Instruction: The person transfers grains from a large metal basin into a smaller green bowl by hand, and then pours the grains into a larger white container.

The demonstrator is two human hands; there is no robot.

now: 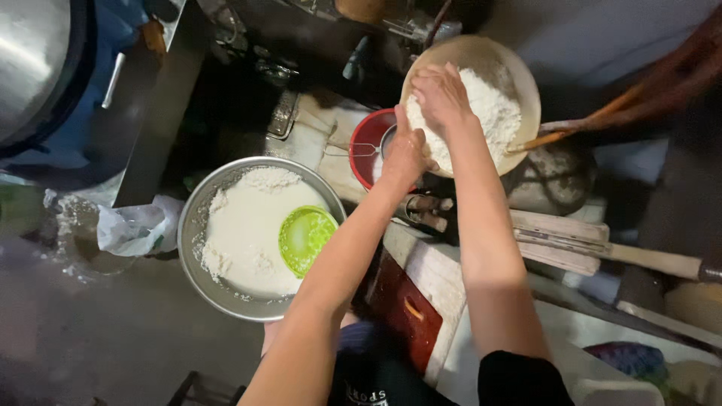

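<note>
Tan bowl (519, 83) tilted, heaped with coarse white flour (489, 113); its lower rim is hidden behind both hands. Left hand (404, 154) clamps the rim, right hand (440, 94) lies flat on the flour, fingers apart. Red strainer (368, 139) just left of the bowl, steel basin (197, 225) further left. Room dim, floor blurred.

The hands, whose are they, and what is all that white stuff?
They belong to one person. A camera on that person's head looks down, so you see both arms from above. The left hand steadies the edge of a tan bowl full of white flour. The right hand rests in that flour. Beside it is a red bowl with a wire strainer. Lower left, a big metal bowl holds more flour and a small green bowl.
</note>
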